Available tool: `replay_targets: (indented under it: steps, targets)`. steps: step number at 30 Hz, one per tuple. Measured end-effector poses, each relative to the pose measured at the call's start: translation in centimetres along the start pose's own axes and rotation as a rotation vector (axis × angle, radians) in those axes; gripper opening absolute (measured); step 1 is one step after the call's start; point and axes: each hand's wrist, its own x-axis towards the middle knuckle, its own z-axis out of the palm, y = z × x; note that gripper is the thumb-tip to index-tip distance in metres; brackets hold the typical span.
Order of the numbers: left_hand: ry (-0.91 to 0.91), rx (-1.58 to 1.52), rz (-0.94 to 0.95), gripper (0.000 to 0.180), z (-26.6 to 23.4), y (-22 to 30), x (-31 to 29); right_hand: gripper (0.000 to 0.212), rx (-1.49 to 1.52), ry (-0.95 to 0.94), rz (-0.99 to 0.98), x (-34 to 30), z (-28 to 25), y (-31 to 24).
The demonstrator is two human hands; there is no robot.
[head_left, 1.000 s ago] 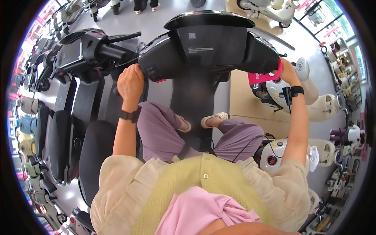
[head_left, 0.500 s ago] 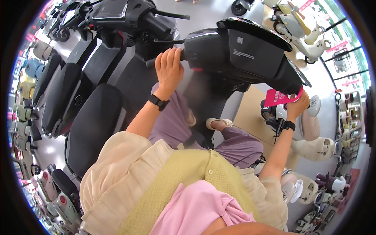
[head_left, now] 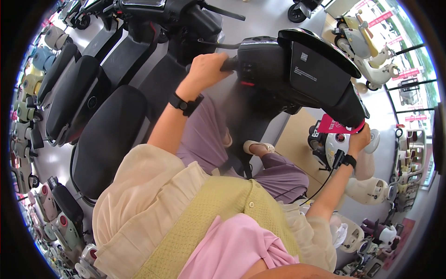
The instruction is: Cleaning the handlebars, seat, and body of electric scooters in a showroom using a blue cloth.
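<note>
A black electric scooter's handlebar housing (head_left: 265,65), with a dark windscreen-like panel at its far side, stretches in front of me. My left hand (head_left: 208,70) is closed round the left handlebar grip (head_left: 228,64), its fingers mostly hidden behind the knuckles. Just beyond it the left brake lever (head_left: 223,45) sticks out. My right hand (head_left: 361,140) closes round the handlebar's right end; the grip there is covered by the hand. Beside that hand hangs a pink tag (head_left: 335,124) with a loop around the bar. Each wrist wears a black band.
Black scooters with a dark seat (head_left: 111,139) stand close together on my left. Behind the right hand are a white scooter (head_left: 367,190) and a tan board (head_left: 297,139). More scooters line both sides, and a cream one (head_left: 357,37) stands by the windows. My feet are beside the footboard.
The handlebar appears further right and slightly lower, and the whole view has shifted somewhat. My left hand has moved right with its grip and its wrist has turned. The right hand sits slightly lower.
</note>
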Motion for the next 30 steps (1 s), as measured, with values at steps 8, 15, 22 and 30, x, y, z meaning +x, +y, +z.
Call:
replay_targets:
  steps: [8,15,22,30]
  targets:
    - [-0.325,0.05,-0.072,0.039,-2.0,-0.7,1.5,0.039,0.041,-0.605,0.129,2.9,-1.5,1.9]
    - [-0.089,0.259,0.042,0.031,-0.8,-0.9,0.5,0.039,0.352,-0.8,0.122,5.3,-2.5,2.3]
    - [-0.07,0.127,-0.144,0.023,-0.1,-0.3,-0.1,0.039,0.427,-0.589,0.066,3.1,-2.1,2.0]
    - [0.291,0.247,0.087,0.029,0.9,-0.4,-1.4,0.043,0.243,-0.221,-0.126,1.7,-0.9,1.4]
